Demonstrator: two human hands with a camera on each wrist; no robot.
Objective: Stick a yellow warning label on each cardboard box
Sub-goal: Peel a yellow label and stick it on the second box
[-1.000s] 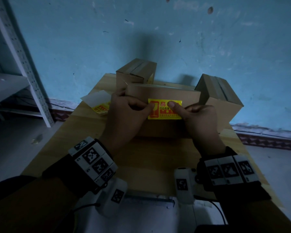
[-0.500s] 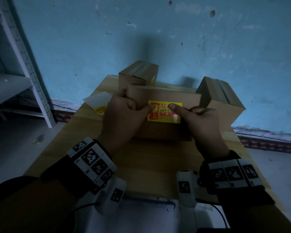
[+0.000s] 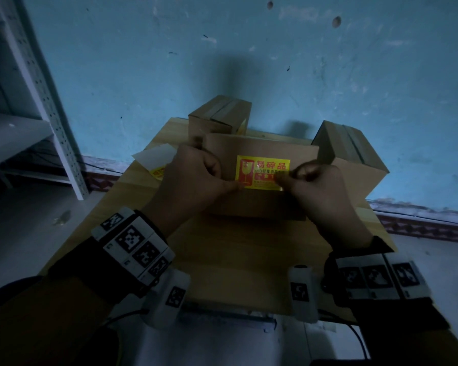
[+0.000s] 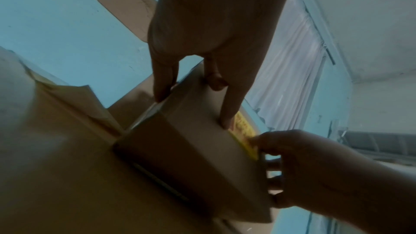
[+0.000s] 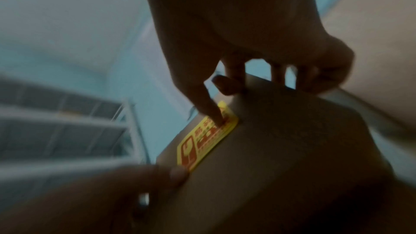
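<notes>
A cardboard box point(image 3: 262, 204) stands tilted on the wooden table point(image 3: 236, 260), its broad face turned to me. A yellow warning label point(image 3: 265, 167) with red print lies on that face. My left hand point(image 3: 193, 180) grips the box's left end, fingers over the top edge, thumb on the label's lower left corner. My right hand point(image 3: 317, 188) grips the right end, thumb pressing the label's lower right part. In the right wrist view the label point(image 5: 207, 140) lies flat under that thumb. In the left wrist view the label point(image 4: 244, 131) shows only edge-on.
Two more cardboard boxes stand behind: one at the back left point(image 3: 220, 114), one at the right point(image 3: 352, 159). A white backing sheet point(image 3: 156, 157) and spare yellow labels point(image 3: 158, 171) lie left of my hand. A metal shelf point(image 3: 50, 101) stands at the far left, with the blue wall close behind.
Both thumbs have slid from the label's top middle down and outward to its lower corners. The box has tipped a little more toward me.
</notes>
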